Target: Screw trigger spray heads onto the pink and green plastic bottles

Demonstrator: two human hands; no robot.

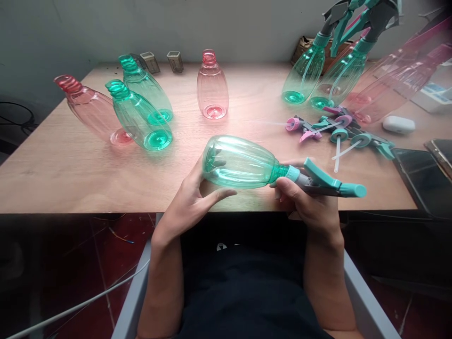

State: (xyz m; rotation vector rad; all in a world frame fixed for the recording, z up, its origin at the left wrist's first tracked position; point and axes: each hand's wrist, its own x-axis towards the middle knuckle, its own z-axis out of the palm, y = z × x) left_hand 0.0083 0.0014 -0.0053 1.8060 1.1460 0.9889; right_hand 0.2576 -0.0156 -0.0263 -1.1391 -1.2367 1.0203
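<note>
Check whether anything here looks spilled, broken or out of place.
Nothing looks spilled or broken. The green bottle lies sideways only because the left hand and right hand hold it. Loose spray heads lie jumbled on the table to the right.

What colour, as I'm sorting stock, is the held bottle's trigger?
The trigger is teal; head view.
</note>
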